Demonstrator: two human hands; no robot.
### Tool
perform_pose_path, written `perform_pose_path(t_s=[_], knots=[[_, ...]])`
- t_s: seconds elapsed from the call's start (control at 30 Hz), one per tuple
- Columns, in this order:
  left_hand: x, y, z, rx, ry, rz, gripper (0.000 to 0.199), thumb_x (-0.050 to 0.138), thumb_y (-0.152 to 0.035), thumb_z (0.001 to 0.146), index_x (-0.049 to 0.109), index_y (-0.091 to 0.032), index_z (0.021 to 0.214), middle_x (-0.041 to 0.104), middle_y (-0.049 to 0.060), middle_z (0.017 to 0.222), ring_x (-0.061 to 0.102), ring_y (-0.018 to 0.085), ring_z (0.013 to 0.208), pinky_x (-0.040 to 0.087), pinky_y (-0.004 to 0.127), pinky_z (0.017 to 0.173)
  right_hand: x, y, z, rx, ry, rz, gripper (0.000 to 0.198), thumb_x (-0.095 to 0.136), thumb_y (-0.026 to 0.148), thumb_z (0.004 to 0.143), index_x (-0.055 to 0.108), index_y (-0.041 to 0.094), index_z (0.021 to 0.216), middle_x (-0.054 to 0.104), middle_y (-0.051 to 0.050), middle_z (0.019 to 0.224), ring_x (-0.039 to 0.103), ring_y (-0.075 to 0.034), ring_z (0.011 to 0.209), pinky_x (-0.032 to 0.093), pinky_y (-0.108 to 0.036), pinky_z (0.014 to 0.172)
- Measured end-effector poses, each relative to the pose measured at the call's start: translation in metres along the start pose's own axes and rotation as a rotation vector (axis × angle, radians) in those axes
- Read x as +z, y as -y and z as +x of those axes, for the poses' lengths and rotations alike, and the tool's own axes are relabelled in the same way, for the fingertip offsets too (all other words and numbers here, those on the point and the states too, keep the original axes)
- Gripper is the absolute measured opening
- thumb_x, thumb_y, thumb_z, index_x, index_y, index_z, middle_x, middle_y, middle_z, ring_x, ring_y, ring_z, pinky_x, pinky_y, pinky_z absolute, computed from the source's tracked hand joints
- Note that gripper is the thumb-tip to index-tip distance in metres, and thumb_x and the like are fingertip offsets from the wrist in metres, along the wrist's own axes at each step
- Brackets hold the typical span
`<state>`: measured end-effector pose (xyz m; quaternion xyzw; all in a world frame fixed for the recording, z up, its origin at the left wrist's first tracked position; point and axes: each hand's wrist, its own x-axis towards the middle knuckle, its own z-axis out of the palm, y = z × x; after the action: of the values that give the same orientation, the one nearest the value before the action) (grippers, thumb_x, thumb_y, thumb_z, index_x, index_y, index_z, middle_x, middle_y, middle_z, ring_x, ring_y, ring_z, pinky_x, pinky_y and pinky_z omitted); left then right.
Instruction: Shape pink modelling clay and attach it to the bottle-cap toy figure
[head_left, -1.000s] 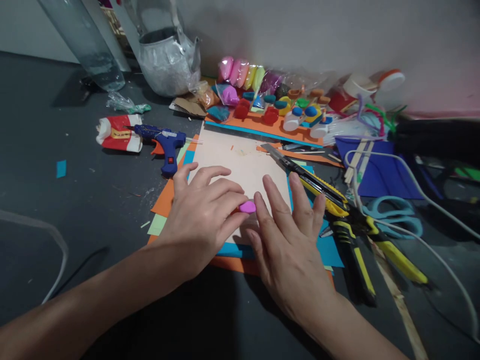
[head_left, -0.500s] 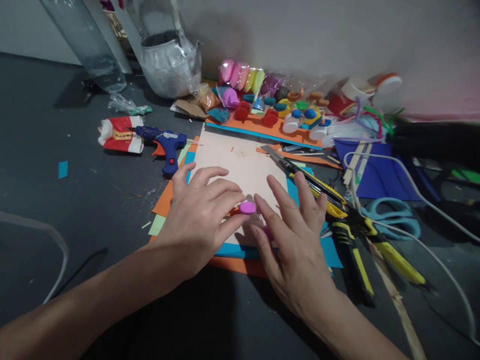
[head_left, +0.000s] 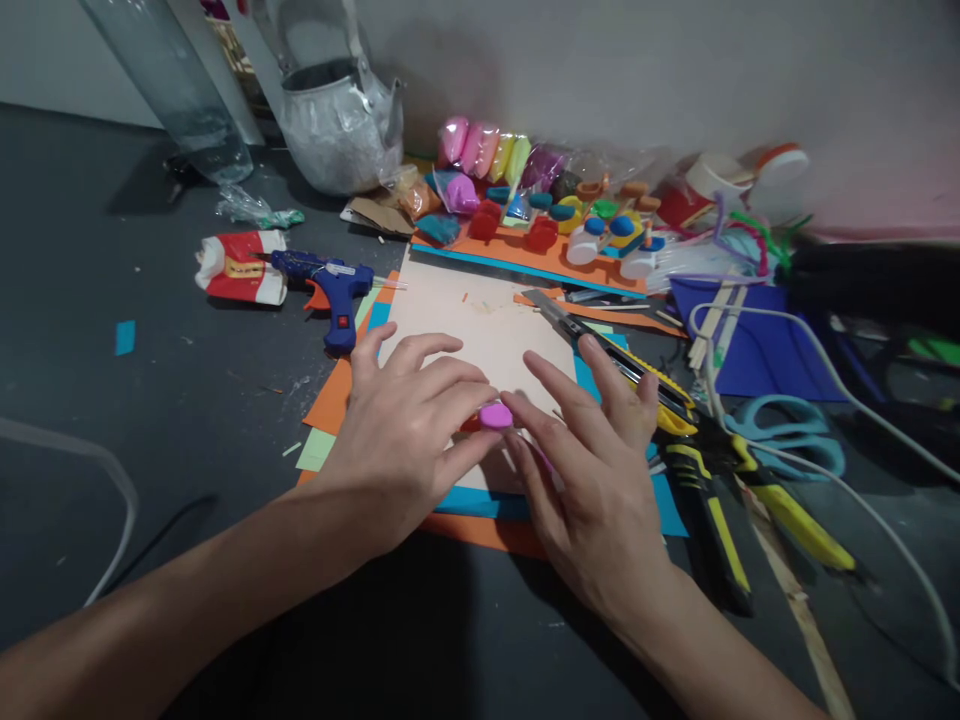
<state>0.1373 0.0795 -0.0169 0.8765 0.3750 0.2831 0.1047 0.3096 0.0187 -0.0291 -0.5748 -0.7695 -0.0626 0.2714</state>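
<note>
Pink clay oval (head_left: 496,416), smooth and rounded like a bean, sits at the fingertips of both hands, just over the pale sheet (head_left: 502,345) that tops a stack of coloured papers (head_left: 328,402) on the dark surface (head_left: 225,420). From where I stand, the left hand (head_left: 409,420) has it in a pinch, index finger above and thumb below, its grip closed around the left end along with a reddish-orange bit (head_left: 470,424) just beside it; whether the two are joined I can't make out. The right hand (head_left: 592,475) brings index finger and thumb right up to the other end, the remaining fingers spread, and I can't tell if that grip is clasping the oval or merely brushing it.

To my eye it looks like soft modelling clay, much like what lies in the plastic packets (head_left: 484,150) by the wall, so I'd guess it weighs next to nothing and dents under any hard squeeze. It seems likelier to smear or stretch than to snap, and I'd expect it to be a touch tacky rather than slippery. I'd hold it lightly by its narrow rim, with the pads and not the nails, sparing the smooth broad face
</note>
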Motion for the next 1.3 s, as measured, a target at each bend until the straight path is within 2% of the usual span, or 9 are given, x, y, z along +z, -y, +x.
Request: perform_pose_path(t_s=[0.43, 0.63, 0.97, 1.17, 1.3], knots=[[0.0014, -0.0009, -0.0002, 0.06, -0.019, 0.011, 0.015, 0.056, -0.025, 0.095, 0.071, -0.022, 0.092, 0.078, 0.003, 0.101, 0.061, 0.029, 0.119, 0.023, 0.06, 0.109, -0.002, 0.0026, 0.0007, -0.009, -0.001, 0.01, 0.023, 0.054, 0.02, 0.096, 0.066, 0.019, 0.116, 0.063, -0.012, 0.137, 0.035, -0.037, 0.145, 0.014, -0.072, 0.115], [-0.0034, -0.003, -0.0018, 0.032, -0.02, 0.023, 0.015, 0.059, -0.031, 0.094, 0.07, -0.022, 0.095, 0.078, 0.003, 0.104, 0.06, 0.029, 0.12, 0.022, 0.058, 0.11, -0.0047, 0.0012, 0.0, -0.015, -0.01, 0.019, 0.022, 0.054, 0.019, 0.095, 0.066, 0.017, 0.114, 0.064, -0.013, 0.136, 0.036, -0.036, 0.145, 0.014, -0.073, 0.114], [-0.0019, -0.0003, -0.0029, 0.018, -0.027, 0.019, 0.011, 0.059, -0.028, 0.095, 0.07, -0.025, 0.094, 0.078, 0.001, 0.102, 0.061, 0.026, 0.118, 0.022, 0.055, 0.11, -0.0034, 0.0003, 0.0015, -0.03, -0.046, -0.001, 0.018, 0.056, 0.018, 0.095, 0.067, 0.019, 0.11, 0.066, -0.011, 0.133, 0.041, -0.037, 0.142, 0.016, -0.073, 0.114], [-0.0018, 0.0008, -0.0036, 0.011, -0.037, 0.014, 0.013, 0.06, -0.031, 0.094, 0.069, -0.023, 0.098, 0.077, 0.003, 0.106, 0.06, 0.028, 0.119, 0.024, 0.055, 0.109, -0.0038, 0.0007, 0.0, -0.015, -0.027, -0.013, 0.022, 0.054, 0.019, 0.096, 0.066, 0.018, 0.114, 0.064, -0.011, 0.136, 0.037, -0.036, 0.144, 0.015, -0.072, 0.114], [-0.0003, 0.0015, -0.0033, 0.021, -0.042, 0.015, 0.012, 0.061, -0.031, 0.094, 0.07, -0.023, 0.096, 0.078, 0.001, 0.105, 0.061, 0.028, 0.118, 0.023, 0.056, 0.109, -0.0033, 0.0043, -0.0042, 0.002, 0.021, -0.051, 0.028, 0.048, 0.019, 0.098, 0.063, 0.015, 0.122, 0.056, -0.014, 0.144, 0.028, -0.037, 0.148, 0.014, -0.073, 0.114]])
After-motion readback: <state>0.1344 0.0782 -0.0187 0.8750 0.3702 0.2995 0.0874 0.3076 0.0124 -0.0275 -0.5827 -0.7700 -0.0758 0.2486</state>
